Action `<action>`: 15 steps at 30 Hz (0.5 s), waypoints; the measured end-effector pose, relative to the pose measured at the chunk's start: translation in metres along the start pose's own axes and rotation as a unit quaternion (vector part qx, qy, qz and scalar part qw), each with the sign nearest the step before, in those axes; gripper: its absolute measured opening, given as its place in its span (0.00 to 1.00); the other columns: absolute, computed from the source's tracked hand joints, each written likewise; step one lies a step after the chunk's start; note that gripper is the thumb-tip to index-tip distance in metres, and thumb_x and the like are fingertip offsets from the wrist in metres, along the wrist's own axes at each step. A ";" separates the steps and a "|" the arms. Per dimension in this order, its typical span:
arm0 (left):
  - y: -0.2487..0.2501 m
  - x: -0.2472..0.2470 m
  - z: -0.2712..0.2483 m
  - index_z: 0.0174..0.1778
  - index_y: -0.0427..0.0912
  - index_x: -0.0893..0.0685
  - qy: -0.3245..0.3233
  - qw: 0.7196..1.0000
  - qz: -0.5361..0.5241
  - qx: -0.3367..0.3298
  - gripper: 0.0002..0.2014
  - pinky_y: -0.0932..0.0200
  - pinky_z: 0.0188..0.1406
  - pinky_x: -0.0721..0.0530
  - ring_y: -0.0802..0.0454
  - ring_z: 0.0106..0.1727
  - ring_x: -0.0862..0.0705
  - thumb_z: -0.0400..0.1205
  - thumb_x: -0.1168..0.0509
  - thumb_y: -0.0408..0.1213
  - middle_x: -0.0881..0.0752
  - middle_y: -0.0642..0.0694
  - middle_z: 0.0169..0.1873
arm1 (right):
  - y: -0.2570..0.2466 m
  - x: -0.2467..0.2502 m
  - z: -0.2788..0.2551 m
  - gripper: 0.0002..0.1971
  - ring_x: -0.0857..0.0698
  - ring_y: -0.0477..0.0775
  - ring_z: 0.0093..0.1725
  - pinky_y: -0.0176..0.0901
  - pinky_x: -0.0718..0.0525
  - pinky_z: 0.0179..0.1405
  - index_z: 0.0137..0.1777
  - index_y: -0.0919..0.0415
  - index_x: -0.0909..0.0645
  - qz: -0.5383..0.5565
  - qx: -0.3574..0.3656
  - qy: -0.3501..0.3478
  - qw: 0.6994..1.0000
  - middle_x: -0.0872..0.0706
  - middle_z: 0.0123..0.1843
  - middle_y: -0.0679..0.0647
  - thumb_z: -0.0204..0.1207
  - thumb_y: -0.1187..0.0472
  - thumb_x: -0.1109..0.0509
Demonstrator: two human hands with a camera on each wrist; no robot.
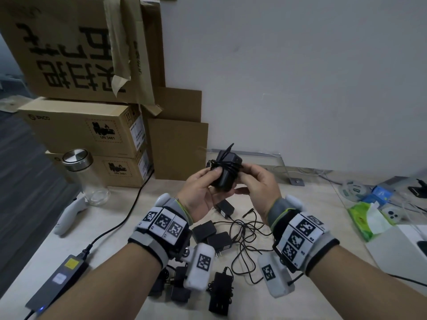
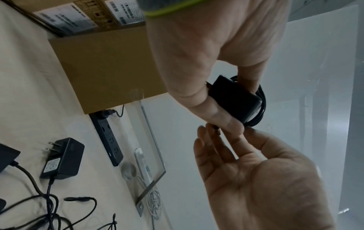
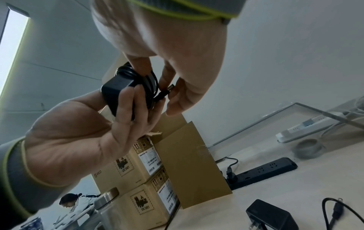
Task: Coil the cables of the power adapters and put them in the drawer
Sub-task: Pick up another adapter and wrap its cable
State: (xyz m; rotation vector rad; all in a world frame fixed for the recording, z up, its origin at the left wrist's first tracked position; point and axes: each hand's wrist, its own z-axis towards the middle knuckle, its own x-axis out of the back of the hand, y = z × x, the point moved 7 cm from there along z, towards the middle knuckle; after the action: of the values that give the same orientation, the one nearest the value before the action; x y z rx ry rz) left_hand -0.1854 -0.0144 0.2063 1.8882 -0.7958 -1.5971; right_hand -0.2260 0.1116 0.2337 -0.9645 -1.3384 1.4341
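I hold a black power adapter (image 1: 227,175) above the table, its thin cable wound round the body. My left hand (image 1: 213,181) grips it from below, thumb on top, fingers under the body (image 3: 116,95). My right hand (image 1: 246,175) pinches the cable's plug end (image 3: 169,89) against the coil; in the left wrist view the plug tip (image 2: 216,132) shows by its fingers. Several more black adapters (image 1: 204,229) lie below my hands with loose tangled cables (image 1: 249,236). One with its cable wrapped (image 1: 220,289) lies nearest me. No drawer is in view.
Stacked cardboard boxes (image 1: 87,125) stand at the back left, with a glass jar (image 1: 85,174) and a white controller (image 1: 69,215) before them. A laptop power brick (image 1: 60,278) lies front left. A black power strip (image 3: 265,171) lies by the wall. A green tissue pack (image 1: 367,218) sits right.
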 end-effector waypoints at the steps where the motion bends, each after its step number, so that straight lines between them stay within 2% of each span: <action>1: 0.000 0.000 0.000 0.62 0.29 0.23 0.003 1.000 -0.003 0.000 0.20 0.53 0.37 0.10 0.42 0.40 0.10 0.76 0.33 0.35 0.13 0.32 0.46 | -0.001 0.000 0.000 0.11 0.12 0.52 0.44 0.48 0.14 0.41 0.55 0.60 0.15 0.010 0.000 0.000 1.000 0.10 0.46 0.59 0.77 0.66 0.36; 4: 0.000 0.002 0.001 0.63 0.30 0.22 0.011 1.000 0.001 -0.002 0.15 0.53 0.37 0.10 0.42 0.39 0.10 0.82 0.36 0.32 0.14 0.32 0.47 | -0.004 -0.001 0.000 0.07 0.12 0.53 0.41 0.50 0.13 0.43 0.50 0.61 0.18 0.060 0.001 0.007 0.998 0.11 0.42 0.58 0.77 0.65 0.36; 6: -0.001 0.002 0.000 0.65 0.30 0.23 0.019 1.000 0.008 -0.004 0.17 0.52 0.38 0.10 0.40 0.43 0.11 0.81 0.36 0.32 0.15 0.31 0.51 | -0.008 -0.001 0.001 0.03 0.13 0.55 0.38 0.49 0.12 0.40 0.45 0.60 0.20 0.058 0.012 0.026 0.998 0.13 0.40 0.58 0.79 0.66 0.33; 10: -0.004 0.000 0.001 0.70 0.26 0.26 0.035 0.999 0.012 -0.001 0.21 0.50 0.40 0.10 0.35 0.51 0.14 0.83 0.36 0.32 0.18 0.27 0.58 | -0.009 0.000 0.004 0.06 0.14 0.53 0.34 0.43 0.12 0.34 0.42 0.60 0.23 0.034 0.016 0.054 0.998 0.14 0.38 0.61 0.81 0.66 0.34; 11: -0.004 -0.001 0.001 0.70 0.26 0.27 0.038 0.999 0.011 0.001 0.21 0.50 0.40 0.10 0.35 0.51 0.14 0.83 0.36 0.31 0.18 0.26 0.57 | -0.008 0.001 0.005 0.07 0.14 0.56 0.35 0.47 0.11 0.36 0.41 0.59 0.23 0.026 0.016 0.057 0.998 0.15 0.38 0.64 0.82 0.65 0.35; 13: -0.005 -0.001 0.002 0.71 0.27 0.28 0.041 0.999 0.009 0.004 0.21 0.50 0.39 0.10 0.34 0.51 0.14 0.83 0.37 0.31 0.18 0.25 0.58 | -0.010 0.002 0.008 0.08 0.15 0.65 0.37 0.62 0.11 0.43 0.40 0.53 0.23 -0.033 0.037 0.068 0.996 0.16 0.40 0.70 0.82 0.61 0.35; 14: -0.005 -0.001 0.002 0.72 0.30 0.27 0.037 0.999 0.009 0.004 0.21 0.50 0.39 0.10 0.34 0.52 0.13 0.83 0.36 0.31 0.18 0.25 0.60 | -0.012 0.002 0.009 0.09 0.17 0.66 0.38 0.65 0.13 0.45 0.39 0.51 0.25 -0.077 0.056 0.071 0.993 0.16 0.39 0.68 0.82 0.59 0.37; 15: -0.005 -0.002 0.003 0.72 0.33 0.27 0.033 0.999 0.008 0.005 0.21 0.49 0.40 0.10 0.34 0.52 0.13 0.83 0.36 0.31 0.18 0.25 0.61 | -0.014 0.002 0.009 0.09 0.18 0.64 0.38 0.65 0.14 0.45 0.40 0.51 0.26 -0.130 0.075 0.073 0.986 0.17 0.37 0.63 0.83 0.59 0.38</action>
State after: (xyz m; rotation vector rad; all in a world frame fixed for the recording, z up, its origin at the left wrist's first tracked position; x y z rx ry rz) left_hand -0.1879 -0.0096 0.2032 1.9251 -0.7899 -1.5164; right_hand -0.2336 0.1108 0.2488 -0.7513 -1.1822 1.2231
